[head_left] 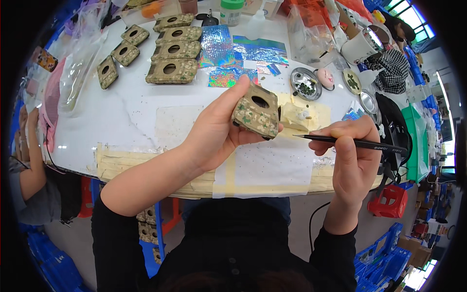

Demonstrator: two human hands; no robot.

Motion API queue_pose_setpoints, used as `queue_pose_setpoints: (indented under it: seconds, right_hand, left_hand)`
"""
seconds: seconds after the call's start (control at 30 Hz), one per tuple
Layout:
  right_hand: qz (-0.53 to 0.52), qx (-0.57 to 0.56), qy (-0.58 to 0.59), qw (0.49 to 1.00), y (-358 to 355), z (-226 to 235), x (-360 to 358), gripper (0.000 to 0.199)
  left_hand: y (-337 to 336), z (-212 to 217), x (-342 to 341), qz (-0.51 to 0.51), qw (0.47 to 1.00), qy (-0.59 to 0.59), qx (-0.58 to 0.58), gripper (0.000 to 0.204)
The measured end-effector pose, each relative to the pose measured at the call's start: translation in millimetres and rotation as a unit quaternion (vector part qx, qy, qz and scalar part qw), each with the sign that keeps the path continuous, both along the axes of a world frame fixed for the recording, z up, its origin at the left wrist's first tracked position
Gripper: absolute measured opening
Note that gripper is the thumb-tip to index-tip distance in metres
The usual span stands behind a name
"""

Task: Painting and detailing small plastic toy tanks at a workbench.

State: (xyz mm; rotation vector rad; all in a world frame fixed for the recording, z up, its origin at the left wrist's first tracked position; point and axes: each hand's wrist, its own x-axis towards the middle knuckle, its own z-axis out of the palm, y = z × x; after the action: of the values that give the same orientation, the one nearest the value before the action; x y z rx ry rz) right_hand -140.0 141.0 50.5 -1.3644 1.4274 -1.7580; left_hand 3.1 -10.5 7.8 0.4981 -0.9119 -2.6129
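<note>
Your shell (257, 116): tan-brown-green camo, and the shells (188, 50) in the row match it. Your tweezers (360, 143) are black, as are your sleeves (119, 238). You've got a white tabletop (134, 104) with grey veining, cream-yellow tape (146, 163), silver-blue foil (215, 45) (rainbow sheen), black-and-white checked cloth (393, 73), green lid (232, 4), red stool (389, 202), green tray (416, 141).
</note>
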Motion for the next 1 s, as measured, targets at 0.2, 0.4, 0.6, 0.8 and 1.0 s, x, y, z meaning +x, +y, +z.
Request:
queue_pose_setpoints:
  seconds: [0.2, 0.4, 0.6, 0.8, 1.0]
  right_hand:
    - [0.043, 0.012, 0.052, 0.998, -35, 11, 6, 0.018]
    - [0.077, 0.034, 0.042, 0.996, -49, 14, 4, 0.021]
    - [0.083, 0.047, 0.048, 0.994, -50, 10, 3, 0.020]
    - [0.075, 0.052, 0.071, 0.993, -50, 10, 4, 0.015]
    - [0.056, 0.052, 0.069, 0.995, -51, 6, 6, 0.010]
  left_hand:
    - [0, 3, 1, 0.011, 0.999, -0.031, 0.016, 0.049]
    - [0, -1, 0, 0.011, 0.999, -0.037, 0.018, 0.053]
    - [0, -3, -1, 0.012, 0.999, -0.039, 0.011, 0.053]
    - [1, 1, 0, 0.012, 0.999, -0.047, 0.008, 0.051]
    - [0, -3, 0, 0.011, 0.999, -0.042, 0.006, 0.050]
